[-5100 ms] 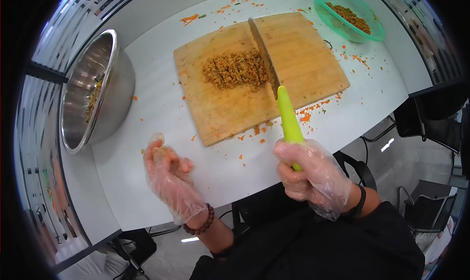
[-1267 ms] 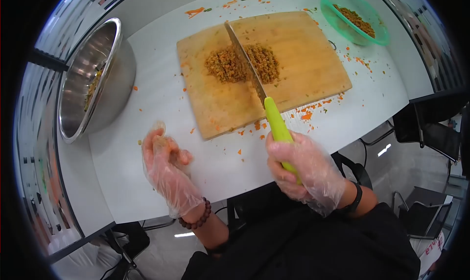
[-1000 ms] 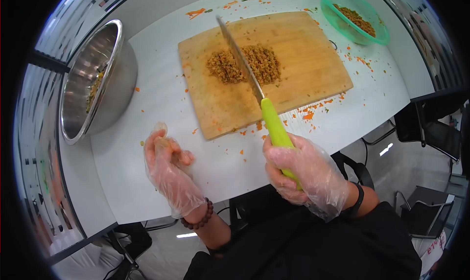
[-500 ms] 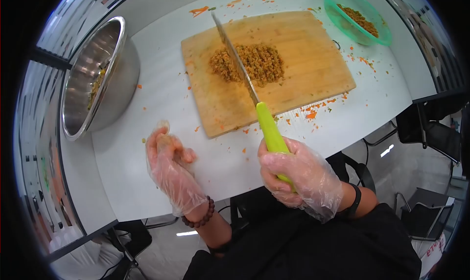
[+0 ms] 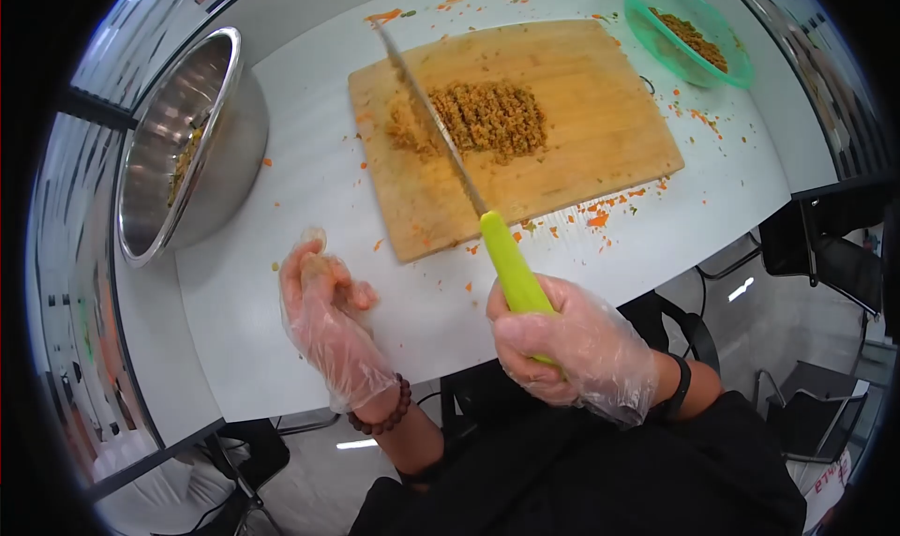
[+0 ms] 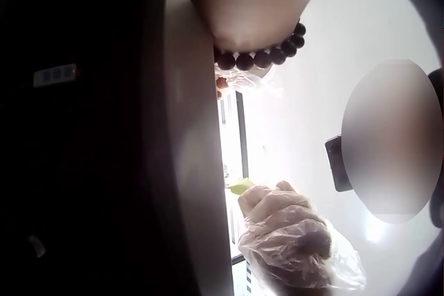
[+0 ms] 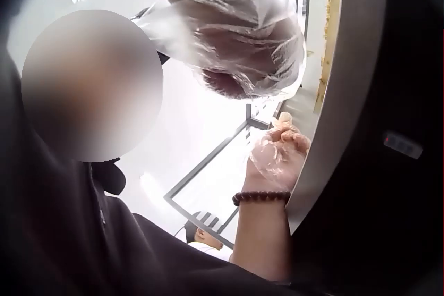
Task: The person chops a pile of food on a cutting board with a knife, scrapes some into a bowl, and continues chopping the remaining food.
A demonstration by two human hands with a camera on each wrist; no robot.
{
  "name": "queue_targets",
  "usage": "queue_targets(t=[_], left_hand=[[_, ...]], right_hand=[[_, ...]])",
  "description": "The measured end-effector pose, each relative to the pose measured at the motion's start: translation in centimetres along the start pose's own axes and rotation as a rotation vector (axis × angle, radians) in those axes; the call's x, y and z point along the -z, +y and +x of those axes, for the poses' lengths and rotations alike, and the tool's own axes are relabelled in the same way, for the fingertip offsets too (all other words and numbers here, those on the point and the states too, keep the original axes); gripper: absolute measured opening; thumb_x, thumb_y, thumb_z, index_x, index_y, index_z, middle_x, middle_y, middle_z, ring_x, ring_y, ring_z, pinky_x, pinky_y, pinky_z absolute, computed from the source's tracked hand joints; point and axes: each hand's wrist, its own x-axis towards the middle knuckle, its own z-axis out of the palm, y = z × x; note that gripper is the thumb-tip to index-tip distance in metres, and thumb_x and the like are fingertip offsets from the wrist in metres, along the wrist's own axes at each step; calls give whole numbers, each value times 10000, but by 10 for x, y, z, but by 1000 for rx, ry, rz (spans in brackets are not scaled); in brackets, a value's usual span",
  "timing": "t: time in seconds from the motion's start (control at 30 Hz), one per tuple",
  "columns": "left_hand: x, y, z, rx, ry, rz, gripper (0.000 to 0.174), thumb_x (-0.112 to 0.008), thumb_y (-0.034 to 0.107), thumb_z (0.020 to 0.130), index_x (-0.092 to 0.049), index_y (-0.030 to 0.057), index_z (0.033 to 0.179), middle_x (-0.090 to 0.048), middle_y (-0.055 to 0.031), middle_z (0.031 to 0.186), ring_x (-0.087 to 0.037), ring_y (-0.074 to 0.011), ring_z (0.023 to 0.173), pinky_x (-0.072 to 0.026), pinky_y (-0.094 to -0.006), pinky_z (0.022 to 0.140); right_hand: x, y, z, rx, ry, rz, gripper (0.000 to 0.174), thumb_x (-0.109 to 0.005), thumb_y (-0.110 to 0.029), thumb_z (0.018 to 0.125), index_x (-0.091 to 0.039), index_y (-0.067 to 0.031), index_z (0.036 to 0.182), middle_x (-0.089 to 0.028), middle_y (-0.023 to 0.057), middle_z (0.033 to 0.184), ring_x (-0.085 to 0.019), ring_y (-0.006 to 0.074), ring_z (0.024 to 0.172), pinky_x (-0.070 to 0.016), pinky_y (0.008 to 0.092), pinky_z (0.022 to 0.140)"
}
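White table (image 5: 244, 349): orange scraps (image 5: 597, 219) round cutting board (image 5: 609, 114); black chair (image 5: 816, 405) off right
Steel bowl (image 5: 236, 156): left, yellowish bits (image 5: 185, 164) inside
Green bowl (image 5: 658, 45): far right, brown mince inside
Knife (image 5: 495, 236): handle gripped by right hand (image 5: 581, 353), blade at chopped heap (image 5: 492, 119) on board
Left hand (image 5: 330, 325): loosely bent, empty

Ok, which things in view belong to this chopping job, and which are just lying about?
Part of the job:
- knife, gripped in the right hand
- board
- chopped food on it
- probably the steel bowl and green bowl, both holding food

Just lying about:
- orange scraps on the table
- chairs
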Motion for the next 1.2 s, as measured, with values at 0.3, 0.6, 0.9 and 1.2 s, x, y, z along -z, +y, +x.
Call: queue_targets(t=[0.3, 0.6, 0.9, 1.2], left_hand=[[2, -2, -1, -6, -5, -2, 223, -548, 155, 1007, -587, 37, 1193, -554, -14, 781, -450, -88, 566, -404, -247, 569], [0, -2, 0, -17, -19, 6, 241, -521, 126, 1000, -574, 20, 1210, -553, -24, 786, -445, -90, 563, -412, -248, 574], [2, -2, 2, -9, -28, 8, 261, -482, 92, 990, -560, 21, 1229, -556, -30, 795, -451, -93, 560, -416, -255, 577], [-1, 0, -1, -7, 11, 18, 244, -514, 105, 991, -572, 20, 1213, -553, -29, 796, -445, -95, 560, -411, -259, 575]], right_hand=[[4, -3, -2, 27, 97, 48, 198, -594, -229, 979, -441, -105, 958, -405, -3, 558, -338, 76, 370, -281, 228, 323], [9, -13, -10, 98, 126, -11, 222, -600, -236, 966, -425, -112, 907, -394, -13, 558, -329, 58, 382, -275, 215, 337], [27, -13, -15, 99, 8, 16, 230, -603, -231, 985, -441, -94, 896, -416, -5, 564, -361, 85, 361, -308, 244, 323], [25, -15, -19, 99, 212, 27, 229, -626, -230, 970, -450, -88, 935, -432, -9, 589, -382, 77, 376, -324, 233, 336]])
